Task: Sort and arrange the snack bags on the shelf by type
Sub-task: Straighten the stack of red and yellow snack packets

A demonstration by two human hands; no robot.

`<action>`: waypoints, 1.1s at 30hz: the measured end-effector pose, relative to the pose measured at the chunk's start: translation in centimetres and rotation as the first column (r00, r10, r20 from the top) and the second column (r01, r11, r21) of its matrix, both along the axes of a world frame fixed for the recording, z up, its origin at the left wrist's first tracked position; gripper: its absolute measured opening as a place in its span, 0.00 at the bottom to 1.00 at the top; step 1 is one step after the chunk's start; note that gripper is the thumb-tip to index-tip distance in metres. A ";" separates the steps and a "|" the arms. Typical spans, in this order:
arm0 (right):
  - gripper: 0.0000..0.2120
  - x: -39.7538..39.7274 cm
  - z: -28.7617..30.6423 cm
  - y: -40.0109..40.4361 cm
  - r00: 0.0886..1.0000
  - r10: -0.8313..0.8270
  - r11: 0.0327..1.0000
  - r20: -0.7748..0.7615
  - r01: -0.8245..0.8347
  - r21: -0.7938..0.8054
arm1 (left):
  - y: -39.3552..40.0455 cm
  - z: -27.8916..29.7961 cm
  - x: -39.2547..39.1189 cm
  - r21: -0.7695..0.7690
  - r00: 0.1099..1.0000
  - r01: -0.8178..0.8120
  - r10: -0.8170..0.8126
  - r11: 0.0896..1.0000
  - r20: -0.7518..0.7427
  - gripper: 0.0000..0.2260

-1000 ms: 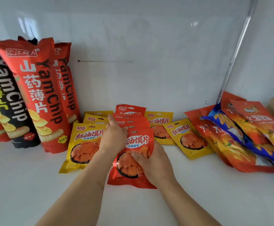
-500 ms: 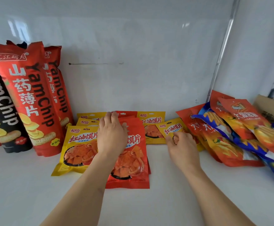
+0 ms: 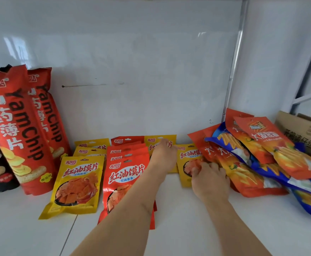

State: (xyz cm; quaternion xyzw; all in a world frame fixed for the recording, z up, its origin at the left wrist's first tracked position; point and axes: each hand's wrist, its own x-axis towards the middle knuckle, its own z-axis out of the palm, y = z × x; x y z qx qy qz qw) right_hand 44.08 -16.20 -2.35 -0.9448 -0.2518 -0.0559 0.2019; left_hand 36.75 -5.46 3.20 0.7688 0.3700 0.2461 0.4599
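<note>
From the head view, my left hand (image 3: 163, 157) lay with straight fingers on a small yellow foil snack pouch (image 3: 166, 144) at twelve o'clock. My right hand (image 3: 209, 179) curled its grip onto another yellow foil pouch (image 3: 185, 164) at one o'clock, beside the orange chip bags (image 3: 243, 174). I judged these pouches light, slick, crinkly, contents brittle; best pinched at a flat sealed edge.

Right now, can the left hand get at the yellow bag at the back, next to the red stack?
Probably yes. The left hand already lies over that rear yellow bag, with nothing on top of it; the red stack sits clear to its left.
</note>
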 end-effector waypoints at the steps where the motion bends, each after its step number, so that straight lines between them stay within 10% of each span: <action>1: 0.19 0.1 0.0 -0.1 1.000 -0.004 1.000 -0.001 0.004 0.004 | 0.2 -0.1 0.8 -0.033 1.000 -0.016 0.016 0.999 -0.007 0.25; 8: 0.18 0.6 -0.5 -0.7 0.998 -0.026 0.999 -0.051 0.028 0.044 | -0.1 -1.3 3.9 0.051 0.937 -0.011 0.028 0.999 -0.348 0.23; 16: 0.15 1.0 -0.7 -0.7 0.999 -0.005 0.999 -0.046 0.007 0.049 | 1.8 -4.1 4.5 0.062 0.978 -0.201 0.203 0.978 -0.036 0.28; 23: 0.17 0.8 -0.8 -0.8 0.997 0.058 0.998 -0.043 -0.056 0.039 | 3.0 -5.2 4.8 -0.032 0.959 -0.249 0.242 0.968 -0.150 0.34; 33: 0.19 0.6 -1.0 -0.9 0.991 0.105 0.989 -0.088 -0.095 0.112 | 2.6 -4.7 4.2 -0.333 0.951 -0.286 0.310 0.899 0.020 0.18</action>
